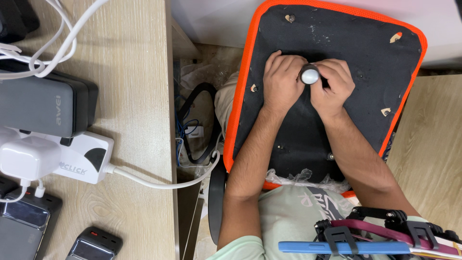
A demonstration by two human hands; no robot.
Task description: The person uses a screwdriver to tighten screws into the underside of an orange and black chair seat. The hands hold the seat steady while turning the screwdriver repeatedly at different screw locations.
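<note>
- From my feed, both forearms are bare from the elbows down to the left hand (281, 79) and the right hand (332, 86); I see no sleeves on them.
- I can make out no watch, ring or band on either wrist or on the fingers.
- The short-sleeved shirt (288, 216) is pale mint green, with a sleeve edge showing at the bottom near the left elbow.
- A dark grey printed mark sits on the shirt's chest, partly cut off by wrinkles.
- The nails look short and plain, though they are small in my view.
</note>
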